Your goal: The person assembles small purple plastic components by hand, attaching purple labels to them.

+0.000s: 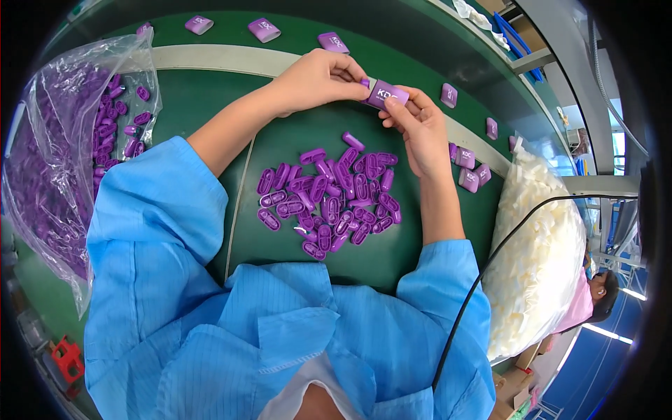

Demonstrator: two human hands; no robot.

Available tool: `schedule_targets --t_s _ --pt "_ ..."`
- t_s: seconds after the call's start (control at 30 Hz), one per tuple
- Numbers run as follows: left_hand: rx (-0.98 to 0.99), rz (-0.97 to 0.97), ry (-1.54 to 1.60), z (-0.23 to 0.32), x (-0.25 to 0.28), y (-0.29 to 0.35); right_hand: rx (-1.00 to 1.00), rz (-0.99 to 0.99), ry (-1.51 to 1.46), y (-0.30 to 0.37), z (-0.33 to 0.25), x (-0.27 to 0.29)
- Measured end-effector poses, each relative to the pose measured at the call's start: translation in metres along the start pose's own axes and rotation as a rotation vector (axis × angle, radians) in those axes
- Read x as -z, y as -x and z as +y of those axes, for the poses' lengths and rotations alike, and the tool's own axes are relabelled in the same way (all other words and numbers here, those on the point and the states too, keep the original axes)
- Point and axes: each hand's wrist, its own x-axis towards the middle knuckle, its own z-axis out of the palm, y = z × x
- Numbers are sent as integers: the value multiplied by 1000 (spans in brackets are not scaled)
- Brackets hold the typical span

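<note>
At the far side of the green work surface, my right hand grips a flat purple casing with white lettering between thumb and fingers. My left hand is closed in a pinch on a small purple end cap, which sits against the casing's left end. How far the cap goes into the casing I cannot tell. Below both hands lies a loose pile of oval purple end caps, most with their hollow side showing.
Purple casings stand spaced along the green strip behind the pale rail; several more cluster at right. A clear bag of purple caps lies at left, a bag of cream pieces at right. A black cable crosses there; a person sits beyond.
</note>
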Motion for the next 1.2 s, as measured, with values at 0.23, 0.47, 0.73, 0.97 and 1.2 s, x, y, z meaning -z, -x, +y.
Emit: schedule_targets --t_s 0.23,0.47,0.73,0.97,1.2 --pt "55 160 202 -1 -18 4 8 46 -40 -1 6 -3" --pt "-2 112 219 -4 -21 5 67 25 -17 0 0 3" --pt "-66 185 -20 0 -24 10 84 36 -94 3 5 -3" --pt "-364 305 -644 8 -37 22 227 76 106 6 7 -6" --pt "-327 307 -660 19 -37 24 152 50 59 7 -3 -6"
